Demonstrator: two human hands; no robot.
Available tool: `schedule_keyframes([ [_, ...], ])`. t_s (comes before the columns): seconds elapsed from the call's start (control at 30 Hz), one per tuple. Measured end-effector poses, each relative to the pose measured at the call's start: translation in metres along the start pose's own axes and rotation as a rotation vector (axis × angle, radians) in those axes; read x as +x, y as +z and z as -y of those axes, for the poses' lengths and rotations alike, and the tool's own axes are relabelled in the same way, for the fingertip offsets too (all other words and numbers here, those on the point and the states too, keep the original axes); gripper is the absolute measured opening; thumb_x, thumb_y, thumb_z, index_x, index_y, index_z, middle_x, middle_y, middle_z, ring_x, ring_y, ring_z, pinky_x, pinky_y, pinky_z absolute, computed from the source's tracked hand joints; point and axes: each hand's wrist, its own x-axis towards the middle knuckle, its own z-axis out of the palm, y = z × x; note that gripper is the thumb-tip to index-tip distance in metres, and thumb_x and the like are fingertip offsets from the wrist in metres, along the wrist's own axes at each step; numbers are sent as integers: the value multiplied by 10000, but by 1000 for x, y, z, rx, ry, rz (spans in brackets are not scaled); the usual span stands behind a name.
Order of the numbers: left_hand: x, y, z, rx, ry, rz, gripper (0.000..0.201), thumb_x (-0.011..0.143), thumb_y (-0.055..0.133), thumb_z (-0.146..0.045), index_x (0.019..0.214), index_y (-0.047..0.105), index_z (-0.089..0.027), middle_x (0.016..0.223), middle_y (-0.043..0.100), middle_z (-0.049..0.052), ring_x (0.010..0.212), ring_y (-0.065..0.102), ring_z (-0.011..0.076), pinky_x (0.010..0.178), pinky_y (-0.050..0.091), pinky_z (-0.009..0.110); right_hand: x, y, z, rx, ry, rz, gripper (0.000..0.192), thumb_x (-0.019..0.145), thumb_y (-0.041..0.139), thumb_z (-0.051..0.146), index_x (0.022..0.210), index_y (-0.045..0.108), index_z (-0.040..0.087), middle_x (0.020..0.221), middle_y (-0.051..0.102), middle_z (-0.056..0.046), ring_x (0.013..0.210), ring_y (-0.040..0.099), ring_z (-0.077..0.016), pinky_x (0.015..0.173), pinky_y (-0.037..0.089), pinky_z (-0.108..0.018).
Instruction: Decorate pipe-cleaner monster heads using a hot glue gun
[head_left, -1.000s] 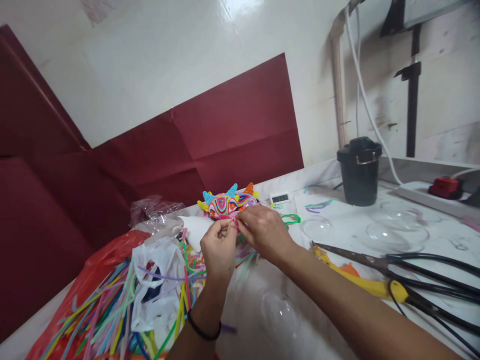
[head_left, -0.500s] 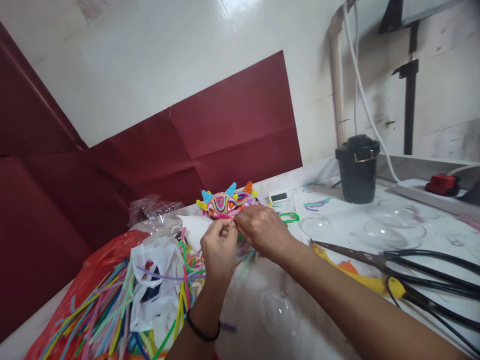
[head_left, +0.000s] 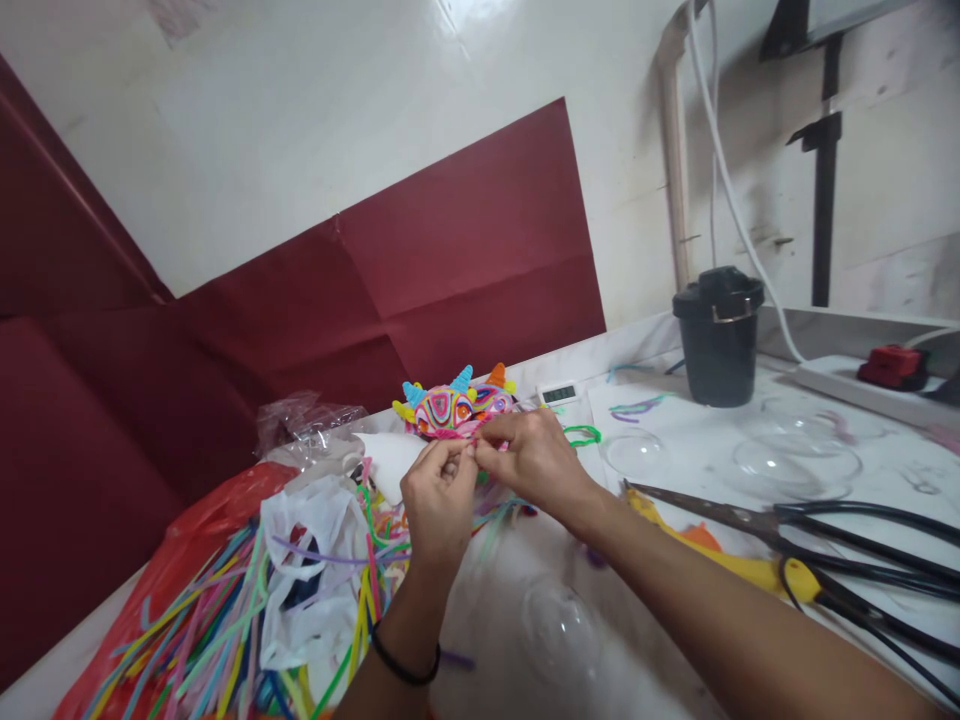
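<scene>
My left hand (head_left: 441, 492) and my right hand (head_left: 536, 458) meet in front of me, thumbs and fingertips pinched together. Between them shows a short bit of pink pipe cleaner (head_left: 473, 441); most of it is hidden by the fingers. Just behind the fingertips stands a colourful animal head made of coiled pipe cleaners (head_left: 444, 408), with blue and orange horns, yellow tips and shiny round eyes. Its lower part is covered by my hands. Left of my left wrist lies a heap of loose pipe cleaners (head_left: 214, 620) in many colours.
A white plastic bag (head_left: 319, 640) and a red bag (head_left: 217, 505) lie at left. Scissors with black handles (head_left: 757, 520) and a yellow-handled tool (head_left: 750, 570) rest beside my right forearm. Clear plastic domes (head_left: 559, 625), a small digital display (head_left: 558, 395) and a black lidded bin (head_left: 718, 345) stand around.
My right hand has shifted slightly right and turned, its fingers now more extended at the pinch. My left hand stays nearly in place.
</scene>
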Motion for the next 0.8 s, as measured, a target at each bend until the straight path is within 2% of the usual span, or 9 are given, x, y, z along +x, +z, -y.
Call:
schedule_keyframes([
  [0.2,0,-1,2,9,41,27,127,736,559,-186,676,670,-173,599,589,-23,531,496,103,523,383,195,0,4,1,227,167,-44,139,669,599,147,579,703,161,468,541,35,489,477,-89,516,327,-206],
  [0.5,0,2,4,18,46,54,141,755,546,-174,688,667,-146,613,595,-14,540,499,96,534,387,188,2,13,-6,510,360,-57,122,598,615,198,577,724,148,515,608,3,527,515,-121,476,358,-199],
  [0.67,0,1,5,5,51,63,134,758,548,-173,695,664,-147,618,593,-15,539,497,98,536,393,190,4,21,-16,667,447,-52,146,554,604,233,564,716,141,511,593,2,499,492,-114,445,359,-198],
  [0.8,0,0,6,-2,43,72,139,773,553,-196,714,671,-151,638,601,-10,568,515,106,555,404,196,4,20,-12,803,513,-31,126,533,617,245,521,683,138,457,552,18,442,446,-87,415,347,-189],
])
